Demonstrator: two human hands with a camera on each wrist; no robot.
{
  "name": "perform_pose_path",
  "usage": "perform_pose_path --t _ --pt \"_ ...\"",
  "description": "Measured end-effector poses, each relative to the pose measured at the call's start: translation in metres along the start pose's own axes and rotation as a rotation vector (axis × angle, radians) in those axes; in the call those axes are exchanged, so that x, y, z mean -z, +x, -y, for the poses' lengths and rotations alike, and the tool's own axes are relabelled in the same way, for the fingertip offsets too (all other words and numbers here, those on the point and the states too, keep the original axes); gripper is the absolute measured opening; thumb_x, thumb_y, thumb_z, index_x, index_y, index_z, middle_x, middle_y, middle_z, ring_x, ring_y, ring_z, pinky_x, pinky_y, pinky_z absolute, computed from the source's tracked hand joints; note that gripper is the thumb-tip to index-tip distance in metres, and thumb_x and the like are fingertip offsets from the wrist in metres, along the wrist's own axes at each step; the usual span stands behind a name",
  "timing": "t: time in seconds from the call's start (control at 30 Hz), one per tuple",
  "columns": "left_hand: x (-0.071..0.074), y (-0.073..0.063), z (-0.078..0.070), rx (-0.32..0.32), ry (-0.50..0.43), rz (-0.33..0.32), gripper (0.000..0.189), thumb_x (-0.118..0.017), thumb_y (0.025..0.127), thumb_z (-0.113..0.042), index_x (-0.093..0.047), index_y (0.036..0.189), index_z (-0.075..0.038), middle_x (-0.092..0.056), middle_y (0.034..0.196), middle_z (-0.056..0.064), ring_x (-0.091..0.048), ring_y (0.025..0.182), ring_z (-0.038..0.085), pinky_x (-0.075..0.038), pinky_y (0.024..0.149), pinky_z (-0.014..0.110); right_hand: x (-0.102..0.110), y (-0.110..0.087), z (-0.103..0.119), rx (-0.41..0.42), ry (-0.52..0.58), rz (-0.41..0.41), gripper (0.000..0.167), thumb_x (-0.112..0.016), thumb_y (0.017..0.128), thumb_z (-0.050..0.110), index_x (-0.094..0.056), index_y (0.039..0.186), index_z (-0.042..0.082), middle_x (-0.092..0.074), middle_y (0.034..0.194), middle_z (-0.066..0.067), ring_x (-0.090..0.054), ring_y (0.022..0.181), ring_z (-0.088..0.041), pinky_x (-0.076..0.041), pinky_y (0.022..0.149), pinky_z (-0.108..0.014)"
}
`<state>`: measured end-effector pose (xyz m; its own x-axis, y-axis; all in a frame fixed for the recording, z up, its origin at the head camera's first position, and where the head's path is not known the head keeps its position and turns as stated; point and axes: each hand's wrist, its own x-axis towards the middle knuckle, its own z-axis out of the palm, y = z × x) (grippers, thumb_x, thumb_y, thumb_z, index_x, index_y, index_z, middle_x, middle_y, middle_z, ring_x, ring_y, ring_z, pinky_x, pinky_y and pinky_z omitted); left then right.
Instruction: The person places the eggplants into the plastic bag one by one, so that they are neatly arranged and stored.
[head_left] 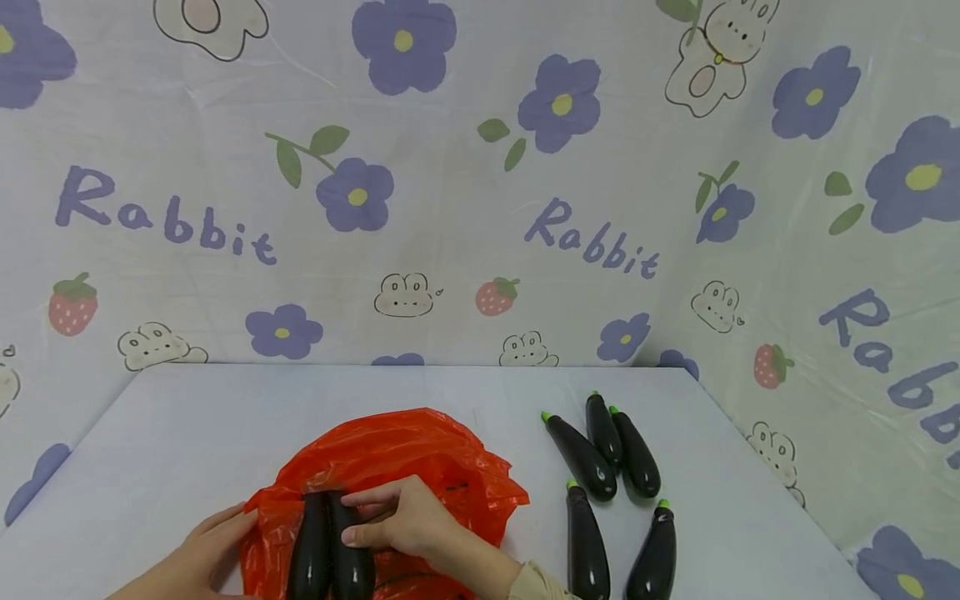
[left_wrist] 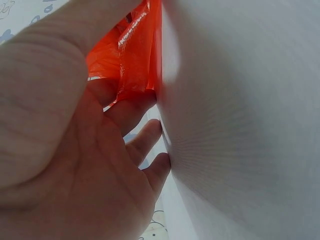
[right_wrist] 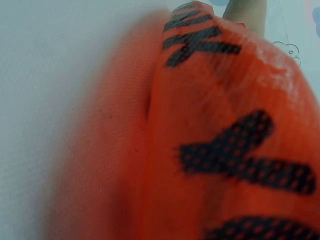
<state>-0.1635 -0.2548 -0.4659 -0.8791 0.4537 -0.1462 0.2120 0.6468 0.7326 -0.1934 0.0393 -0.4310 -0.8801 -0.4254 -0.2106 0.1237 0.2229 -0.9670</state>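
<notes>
Two dark, glossy eggplants lie side by side at the mouth of a red plastic bag [head_left: 420, 433] in the head view. My right hand [head_left: 416, 521] holds the right eggplant [head_left: 352, 567], its thumb on top and its fingers near the upper end. The left eggplant [head_left: 309, 554] lies against it. Touching the bag's left side is my left hand [head_left: 202, 550], its thumb apart from the fingers. In the left wrist view, fingertips of the left hand [left_wrist: 100, 165] rest on the table beside the bag [left_wrist: 132, 55]. The bag [right_wrist: 225, 115] hides the right hand's fingers in the right wrist view.
Several eggplants lie to the right on the white table [head_left: 225, 433], among them one near the middle [head_left: 588, 542] and one farther right [head_left: 654, 550]. Behind the table hangs a patterned curtain [head_left: 450, 250], which also runs along the right side.
</notes>
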Motion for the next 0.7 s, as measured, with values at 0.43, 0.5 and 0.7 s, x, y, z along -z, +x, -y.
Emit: perform_pose_path --t 0.43,0.5,0.7 --pt "-0.0001 0.0001 -0.0006 0.020 0.002 -0.012 0.103 -0.086 0.073 -0.036 -0.031 0.147 0.010 -0.028 0.144 0.038 -0.028 0.125 0.058 -0.041 0.088 0.072 -0.0016 0.0016 0.0027 -0.021 -0.012 -0.018 0.030 -0.081 0.080 0.002 -0.078 0.106 0.017 -0.068 0.092 -0.004 -0.064 0.077 -0.019 -0.059 0.069 -0.040" --pt "0.0003 0.0000 -0.0021 0.048 -0.008 -0.011 0.103 -0.086 0.073 -0.036 -0.030 0.147 0.009 -0.028 0.145 0.037 -0.028 0.126 0.057 -0.041 0.088 0.072 -0.0019 0.0017 0.0039 -0.023 -0.021 -0.018 0.030 -0.081 0.080 0.003 -0.079 0.106 0.017 -0.068 0.093 -0.003 -0.064 0.077 -0.019 -0.059 0.069 -0.040" --pt "-0.0008 0.0000 -0.0059 0.126 -0.059 -0.002 0.109 -0.086 0.072 -0.039 -0.026 0.150 0.008 -0.023 0.149 0.033 -0.025 0.129 0.055 -0.042 0.089 0.070 0.0001 0.0005 0.0065 -0.029 -0.057 0.017 0.030 -0.080 0.083 0.007 -0.077 0.111 0.019 -0.068 0.096 -0.001 -0.063 0.081 -0.020 -0.059 0.073 -0.040"
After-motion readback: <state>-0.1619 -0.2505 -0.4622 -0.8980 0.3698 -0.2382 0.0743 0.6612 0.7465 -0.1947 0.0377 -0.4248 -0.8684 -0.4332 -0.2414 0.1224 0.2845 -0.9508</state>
